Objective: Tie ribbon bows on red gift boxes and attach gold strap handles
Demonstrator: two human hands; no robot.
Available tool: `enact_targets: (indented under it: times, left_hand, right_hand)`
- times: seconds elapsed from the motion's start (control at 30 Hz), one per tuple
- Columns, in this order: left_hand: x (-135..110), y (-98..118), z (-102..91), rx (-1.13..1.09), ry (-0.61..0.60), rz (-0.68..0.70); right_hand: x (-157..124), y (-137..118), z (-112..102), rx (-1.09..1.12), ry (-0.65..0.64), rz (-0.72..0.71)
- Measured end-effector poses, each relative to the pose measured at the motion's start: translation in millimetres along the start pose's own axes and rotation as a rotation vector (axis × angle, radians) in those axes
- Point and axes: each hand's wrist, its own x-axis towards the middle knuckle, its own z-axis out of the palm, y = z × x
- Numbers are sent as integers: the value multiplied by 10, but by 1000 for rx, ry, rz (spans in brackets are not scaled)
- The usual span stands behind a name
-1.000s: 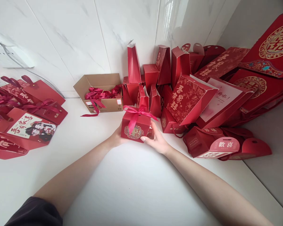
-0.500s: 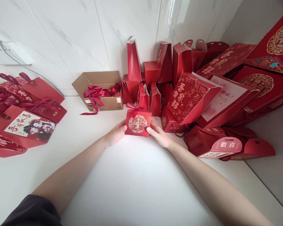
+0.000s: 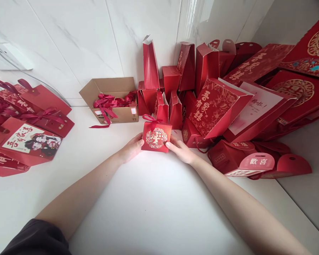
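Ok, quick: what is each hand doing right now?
Left hand: holding the left side of the small red gift box.
Right hand: holding the box's right side.

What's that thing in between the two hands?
A small red gift box sits between the left hand and the right hand, touching both, as the head view shows.

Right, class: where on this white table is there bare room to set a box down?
Bare table on the near side of the small red box, and from the left hand across to the flat bags. Crowded: the corner pile beyond the right hand.
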Motion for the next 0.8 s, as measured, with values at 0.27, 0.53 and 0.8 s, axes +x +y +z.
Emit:
enact_targets:
  times: [0.27, 0.53, 0.8]
  left_hand:
    - [13, -12, -26, 14, -50, 3]
    - [11, -35, -63, 42, -91, 31]
    - [33, -145, -140, 44, 144, 15]
  right_hand:
    - [-2, -6, -21, -29, -12, -4]
    - [-51, 64, 92, -96, 112, -88]
    - [-103, 16, 287, -265, 399, -325]
